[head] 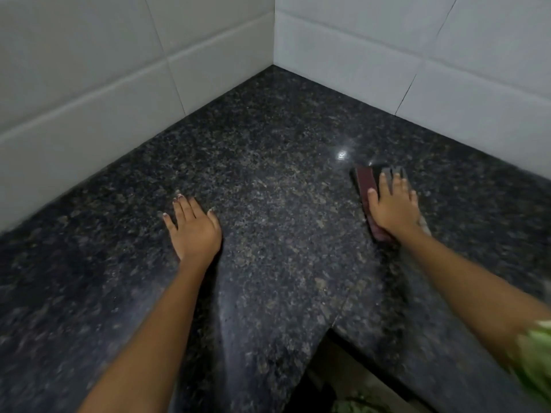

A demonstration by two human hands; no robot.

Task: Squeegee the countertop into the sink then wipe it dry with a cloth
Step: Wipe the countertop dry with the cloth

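A dark speckled granite countertop (268, 174) fills an L-shaped corner below white tiled walls. My right hand (395, 204) lies flat on a dark red squeegee (365, 181), its fingers straight and pressing the tool against the counter right of centre. The far end of the squeegee is blurred. My left hand (192, 228) rests palm down on the counter left of centre, fingers spread, holding nothing. No sink and no cloth are in view.
White tiled walls (89, 99) meet at the far corner (273, 65). The counter's inner front edge (331, 326) drops to a dark gap below. A green sleeve (536, 359) shows at the right edge. A bright glint (342, 155) marks the counter near the squeegee.
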